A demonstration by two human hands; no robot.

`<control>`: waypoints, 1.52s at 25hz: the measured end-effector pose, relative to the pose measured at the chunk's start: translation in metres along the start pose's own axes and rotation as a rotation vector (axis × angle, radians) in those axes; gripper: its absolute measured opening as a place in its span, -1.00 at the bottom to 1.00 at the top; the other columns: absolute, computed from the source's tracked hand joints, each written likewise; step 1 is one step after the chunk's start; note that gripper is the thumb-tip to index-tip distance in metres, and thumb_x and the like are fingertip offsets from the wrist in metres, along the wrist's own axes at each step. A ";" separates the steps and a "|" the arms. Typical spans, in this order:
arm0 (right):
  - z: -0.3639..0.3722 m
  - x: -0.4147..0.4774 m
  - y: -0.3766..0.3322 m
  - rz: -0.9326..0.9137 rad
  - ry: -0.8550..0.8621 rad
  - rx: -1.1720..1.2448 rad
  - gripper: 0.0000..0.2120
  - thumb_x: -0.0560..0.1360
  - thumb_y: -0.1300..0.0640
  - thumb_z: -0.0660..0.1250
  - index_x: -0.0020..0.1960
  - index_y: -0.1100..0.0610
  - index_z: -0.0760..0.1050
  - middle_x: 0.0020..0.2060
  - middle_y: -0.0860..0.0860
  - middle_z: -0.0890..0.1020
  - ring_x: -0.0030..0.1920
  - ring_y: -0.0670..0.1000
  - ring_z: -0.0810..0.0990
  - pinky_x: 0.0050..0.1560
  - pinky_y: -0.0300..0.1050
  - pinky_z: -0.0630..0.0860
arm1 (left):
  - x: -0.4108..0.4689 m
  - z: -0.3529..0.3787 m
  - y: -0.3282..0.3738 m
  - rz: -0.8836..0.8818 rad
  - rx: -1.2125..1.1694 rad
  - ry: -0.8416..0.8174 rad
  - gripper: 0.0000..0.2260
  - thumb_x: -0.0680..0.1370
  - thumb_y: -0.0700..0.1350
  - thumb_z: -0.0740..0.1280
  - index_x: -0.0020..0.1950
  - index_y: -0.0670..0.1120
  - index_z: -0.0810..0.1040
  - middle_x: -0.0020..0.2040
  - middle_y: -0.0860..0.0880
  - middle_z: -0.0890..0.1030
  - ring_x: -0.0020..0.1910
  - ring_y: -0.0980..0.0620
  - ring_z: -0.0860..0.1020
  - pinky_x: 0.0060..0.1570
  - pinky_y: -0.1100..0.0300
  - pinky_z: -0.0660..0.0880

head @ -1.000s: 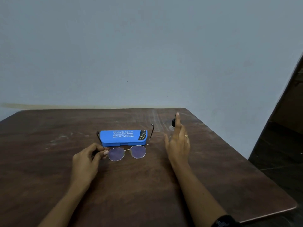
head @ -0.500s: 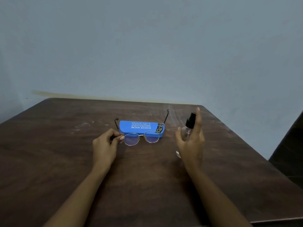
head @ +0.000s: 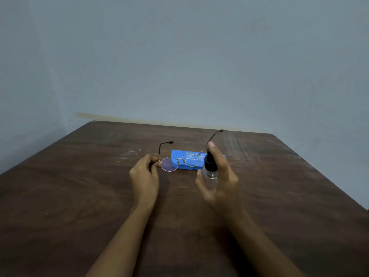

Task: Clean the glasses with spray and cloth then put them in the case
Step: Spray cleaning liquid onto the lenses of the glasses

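Observation:
Thin metal-framed glasses (head: 180, 162) are lifted above the table with both temples open and pointing away from me. My left hand (head: 144, 174) pinches them at the left hinge. A small clear spray bottle (head: 210, 173) with a black top stands upright in my right hand (head: 219, 178), whose index finger rests on top of the sprayer. The bottle is just right of the right lens. Behind the glasses a blue case (head: 196, 159) with white print lies shut on the table, partly hidden by the lenses and my right hand. No cloth is in view.
The dark brown wooden table (head: 79, 196) has pale smears near its far side and its right edge runs diagonally toward me. A plain grey-blue wall stands right behind it.
My right hand has taken hold of the spray bottle, lifted it and brought it left to the right lens. My left hand has raised the glasses off the table. The camera has shifted.

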State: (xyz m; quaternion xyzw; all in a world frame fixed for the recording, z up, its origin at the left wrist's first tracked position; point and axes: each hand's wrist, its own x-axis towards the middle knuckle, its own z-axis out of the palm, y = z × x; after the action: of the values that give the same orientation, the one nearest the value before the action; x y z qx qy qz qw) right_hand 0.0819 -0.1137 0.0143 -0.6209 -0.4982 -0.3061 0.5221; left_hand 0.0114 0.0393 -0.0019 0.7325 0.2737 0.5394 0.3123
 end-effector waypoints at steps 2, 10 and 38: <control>0.002 0.001 -0.004 0.041 -0.148 -0.020 -0.29 0.31 0.32 0.31 0.36 -0.10 0.20 -0.12 -0.18 0.54 -0.27 -0.13 0.51 -0.18 -0.42 0.41 | 0.001 0.000 -0.001 -0.010 0.008 0.002 -0.87 0.39 -0.41 0.30 -0.25 -0.22 0.56 -0.30 -0.03 0.59 -0.31 0.03 0.49 -0.30 0.52 0.31; 0.033 0.022 -0.002 0.300 -0.497 0.041 -0.41 0.26 0.16 0.19 0.27 -0.16 0.25 -0.37 -0.22 0.39 -0.37 -0.13 0.37 -0.27 -0.13 0.36 | 0.002 -0.001 -0.005 -0.032 -0.003 0.037 -0.88 0.38 -0.41 0.30 -0.26 -0.22 0.55 -0.30 -0.12 0.63 -0.31 -0.05 0.53 -0.31 0.30 0.33; 0.013 0.015 -0.004 0.339 -0.495 0.046 -0.44 0.31 0.29 0.30 0.26 -0.05 0.33 -0.48 -0.15 0.41 -0.45 -0.12 0.39 -0.41 -0.38 0.28 | -0.002 0.002 0.001 0.050 -0.030 -0.033 -0.88 0.39 -0.40 0.32 -0.26 -0.21 0.56 -0.32 0.01 0.56 -0.28 0.20 0.44 -0.30 0.56 0.32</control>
State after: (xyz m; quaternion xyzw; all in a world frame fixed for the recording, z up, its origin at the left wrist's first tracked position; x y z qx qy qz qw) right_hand 0.0812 -0.0971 0.0260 -0.7390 -0.5063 -0.0423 0.4424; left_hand 0.0127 0.0368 -0.0029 0.7431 0.2419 0.5389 0.3144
